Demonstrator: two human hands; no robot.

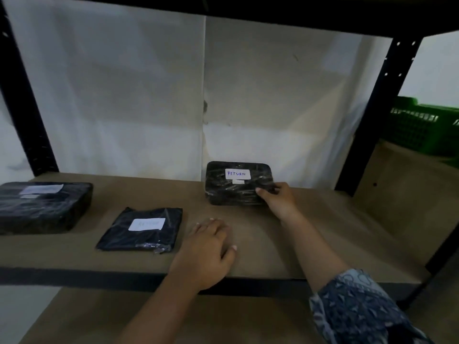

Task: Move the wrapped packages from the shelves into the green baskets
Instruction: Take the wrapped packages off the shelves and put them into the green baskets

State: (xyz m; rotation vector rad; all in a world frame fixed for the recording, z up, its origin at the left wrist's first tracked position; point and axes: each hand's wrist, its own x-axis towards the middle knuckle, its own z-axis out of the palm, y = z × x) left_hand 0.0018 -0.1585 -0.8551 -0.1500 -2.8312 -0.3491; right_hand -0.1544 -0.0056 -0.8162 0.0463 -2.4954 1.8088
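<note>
Risk: your right grip point(275, 199) pinches only a corner of the RETURN package point(236, 187); slick wrap may slip. Left grip point(208, 247) rests flat, empty.

At 12 o'clock we see a white back sheet point(124, 95) — it has a vertical seam point(205, 70) and a small dark stain point(205, 105).

- Dim, flat indoor light; the upper shelf point(248, 6) is a near-black band.
- The brightest patch lies far right, above the green basket point(422, 127).
- Soft grey shadows mottle the white backing sheet point(124, 95).
- Small glints dot the wrap of the far package point(231, 194).
- The uprights point(375, 120) bow at the edges; everything looks soft, the near-left label point(146, 224) unreadable.
</note>
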